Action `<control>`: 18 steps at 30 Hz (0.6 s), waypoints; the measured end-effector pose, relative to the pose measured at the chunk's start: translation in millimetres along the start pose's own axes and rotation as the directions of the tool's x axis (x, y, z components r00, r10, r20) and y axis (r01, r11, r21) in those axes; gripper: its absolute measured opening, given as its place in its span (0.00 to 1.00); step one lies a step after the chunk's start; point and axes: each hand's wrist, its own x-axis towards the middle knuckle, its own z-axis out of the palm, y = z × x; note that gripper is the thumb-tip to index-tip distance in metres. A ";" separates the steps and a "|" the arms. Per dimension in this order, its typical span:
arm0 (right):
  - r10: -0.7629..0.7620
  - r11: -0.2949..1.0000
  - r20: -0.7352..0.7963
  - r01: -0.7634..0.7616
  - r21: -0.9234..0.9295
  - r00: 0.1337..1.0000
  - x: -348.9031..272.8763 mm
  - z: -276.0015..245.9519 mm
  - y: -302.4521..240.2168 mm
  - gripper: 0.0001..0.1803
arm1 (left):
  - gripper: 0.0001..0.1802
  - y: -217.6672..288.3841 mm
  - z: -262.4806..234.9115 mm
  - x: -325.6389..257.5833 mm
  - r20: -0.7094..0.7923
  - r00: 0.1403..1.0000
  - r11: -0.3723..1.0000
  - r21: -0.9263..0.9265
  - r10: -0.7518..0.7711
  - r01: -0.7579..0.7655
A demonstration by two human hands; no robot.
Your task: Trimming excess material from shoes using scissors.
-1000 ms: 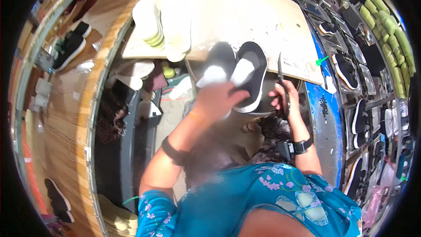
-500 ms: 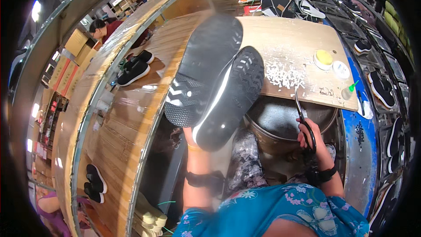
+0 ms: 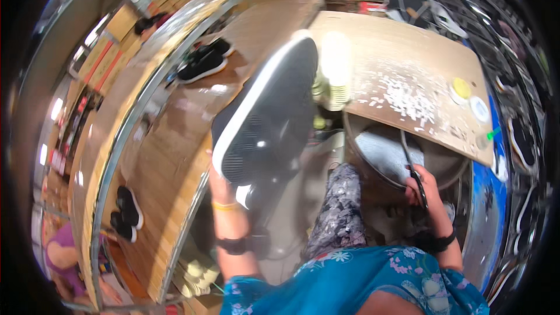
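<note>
My left hand [image 3: 220,188] grips a black shoe [image 3: 265,119] with a white midsole, raised over the gap beside the wooden shelf. Its dark sole is turned partly toward me, and most of my fingers are hidden behind it. Below its heel a blurred dark and white part shows; whether this is the second shoe I cannot tell. In my right hand [image 3: 426,186] are scissors [image 3: 407,154] with black handles, their blades pointing away toward the board's near edge. I cannot make out whether the blades are parted.
White scraps [image 3: 408,100] lie scattered on a wooden board [image 3: 344,23], above a round metal tub [image 3: 379,151]. A yellow-topped tub [image 3: 461,88] and a green-tipped bottle [image 3: 489,136] stand at the right. Black shoes [image 3: 201,64] sit on the left shelf [image 3: 154,169]; other people are beyond it.
The two shoes showing soles side by side have turned; now one shoe shows clearly, its white side edge toward the left. My left hand has shifted left. The scissors stay in my right hand.
</note>
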 end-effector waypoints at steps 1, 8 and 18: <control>-0.018 1.000 0.005 0.019 -0.016 1.000 -2.1 4.6 4.0 0.26 | 0.19 39.7 8.2 -5.9 -0.025 1.000 0.999 0.046 -0.018 0.019; 0.025 0.999 0.007 -0.025 -0.030 1.000 -4.0 48.6 3.2 0.26 | 0.22 121.5 -143.1 26.4 -0.064 0.973 -0.253 0.960 0.222 0.121; -0.012 0.996 0.074 0.018 -0.084 0.997 24.5 101.9 -11.9 0.26 | 0.24 124.3 -353.3 17.6 -0.404 0.885 -0.652 0.611 0.232 0.450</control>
